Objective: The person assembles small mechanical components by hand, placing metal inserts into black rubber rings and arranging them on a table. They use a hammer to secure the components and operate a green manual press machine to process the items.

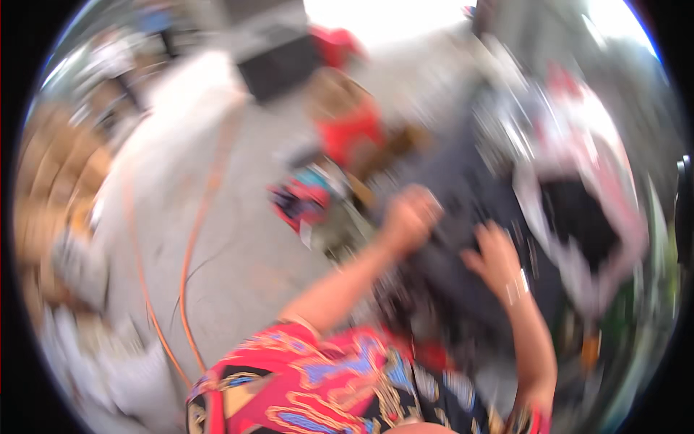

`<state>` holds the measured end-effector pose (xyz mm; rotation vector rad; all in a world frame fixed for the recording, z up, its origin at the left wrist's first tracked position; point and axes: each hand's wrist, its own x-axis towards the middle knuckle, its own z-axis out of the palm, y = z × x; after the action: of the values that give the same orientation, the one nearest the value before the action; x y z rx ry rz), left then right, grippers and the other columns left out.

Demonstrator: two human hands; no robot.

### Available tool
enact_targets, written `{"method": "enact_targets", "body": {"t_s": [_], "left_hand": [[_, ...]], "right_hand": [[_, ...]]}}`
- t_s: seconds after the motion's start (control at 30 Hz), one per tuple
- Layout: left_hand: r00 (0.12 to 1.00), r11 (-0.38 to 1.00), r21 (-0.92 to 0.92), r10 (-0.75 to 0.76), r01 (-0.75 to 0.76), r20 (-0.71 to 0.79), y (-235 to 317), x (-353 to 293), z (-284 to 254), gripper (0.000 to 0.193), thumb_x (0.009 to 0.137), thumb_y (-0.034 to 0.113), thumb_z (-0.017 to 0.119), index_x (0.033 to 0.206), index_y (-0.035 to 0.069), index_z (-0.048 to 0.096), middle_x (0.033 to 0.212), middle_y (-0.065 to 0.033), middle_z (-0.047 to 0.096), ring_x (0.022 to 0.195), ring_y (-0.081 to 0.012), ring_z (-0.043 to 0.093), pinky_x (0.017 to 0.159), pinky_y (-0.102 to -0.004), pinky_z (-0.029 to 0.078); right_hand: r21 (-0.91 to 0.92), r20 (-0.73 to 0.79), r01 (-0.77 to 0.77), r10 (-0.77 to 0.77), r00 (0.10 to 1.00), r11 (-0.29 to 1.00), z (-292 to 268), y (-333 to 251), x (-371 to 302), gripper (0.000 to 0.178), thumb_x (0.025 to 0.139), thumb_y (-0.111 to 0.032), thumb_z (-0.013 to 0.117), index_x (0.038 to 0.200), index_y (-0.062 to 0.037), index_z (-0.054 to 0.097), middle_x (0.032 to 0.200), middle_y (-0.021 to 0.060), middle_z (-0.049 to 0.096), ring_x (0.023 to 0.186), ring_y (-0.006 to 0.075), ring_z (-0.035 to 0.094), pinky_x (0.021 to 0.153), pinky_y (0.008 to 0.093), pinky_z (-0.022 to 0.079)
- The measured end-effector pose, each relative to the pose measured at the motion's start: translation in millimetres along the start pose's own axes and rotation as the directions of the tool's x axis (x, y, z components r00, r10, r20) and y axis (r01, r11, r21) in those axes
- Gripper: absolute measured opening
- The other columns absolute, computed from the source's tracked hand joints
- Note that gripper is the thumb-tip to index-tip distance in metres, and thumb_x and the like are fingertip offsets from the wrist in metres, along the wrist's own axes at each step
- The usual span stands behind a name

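Left hand: curled over the dark grey surface; I could not tell if it pinched anything.
Right hand: hung above that flat surface, thumb spread from fingers.
Bag: looked pale and filmy around a rounded black opening.
Hose: curved, slender and orange, across smooth floor.

Cannot make out the grip of the left hand, too blurred, nor separate the smeared fingers of the right hand; cannot identify the blurred pink-and-dark bundle.
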<state>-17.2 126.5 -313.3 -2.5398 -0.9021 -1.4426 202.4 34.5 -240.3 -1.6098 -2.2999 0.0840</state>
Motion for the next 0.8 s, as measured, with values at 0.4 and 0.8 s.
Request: {"method": "enact_targets", "body": {"t_s": [0.4,0.8], "left_hand": [[0.775,0.583,-0.566,-0.608,0.583,0.172,1,4,-15,0.018,0.09,0.017,0.061,0.089,-0.001,0.06,0.073,-0.0098,0.06,0.068,-0.0136,0.055,0.063,-0.0309,0.045],[0.884,0.707,-0.566,-0.459,0.423,0.086,24,6,-7,0.014,0.087,0.016,0.065,0.087,0.003,0.06,0.077,-0.013,0.06,0.066,-0.0246,0.059,0.063,-0.032,0.048]], "right_hand": [[0.502,-0.708,0.834,-0.444,0.549,0.23,-223,-249,130,0.059,0.087,0.0,0.062,0.142,-0.0046,0.04,0.081,0.0006,0.055,0.072,0.006,0.051,0.066,0.0215,0.044],[0.407,-0.243,-0.068,0.179,0.953,0.911,-113,4,111,0.057,0.078,-0.004,0.061,0.134,-0.0043,0.052,0.074,-0.0007,0.054,0.066,0.0082,0.05,0.063,0.024,0.044]]}}
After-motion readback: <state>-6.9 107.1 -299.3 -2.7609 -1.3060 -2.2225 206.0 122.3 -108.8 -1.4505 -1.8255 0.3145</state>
